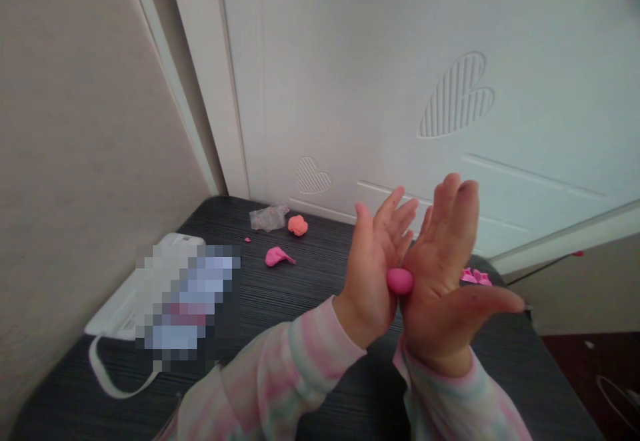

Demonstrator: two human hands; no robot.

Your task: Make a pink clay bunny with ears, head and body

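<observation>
A smooth pink ball of modelling clay (401, 281) is held between my two palms, above the dark table. My left hand (371, 281) has its fingers stretched out and touches the ball with the side of its palm. My right hand (440, 281) lies palm up with fingers extended and thumb pointing right, the ball against its inner palm edge. On the table to the left are a pink clay lump with a thin tail (276, 256) and an orange clay lump (298, 226). Pink pieces (475, 276) show partly behind my right hand.
A crumpled clear wrapper (269, 217) lies at the back of the dark table (250, 308). To the left sits a white case with a strap (113, 311), partly blurred out. Behind the table stands a white panel with heart reliefs (340, 94); a wall rises at left.
</observation>
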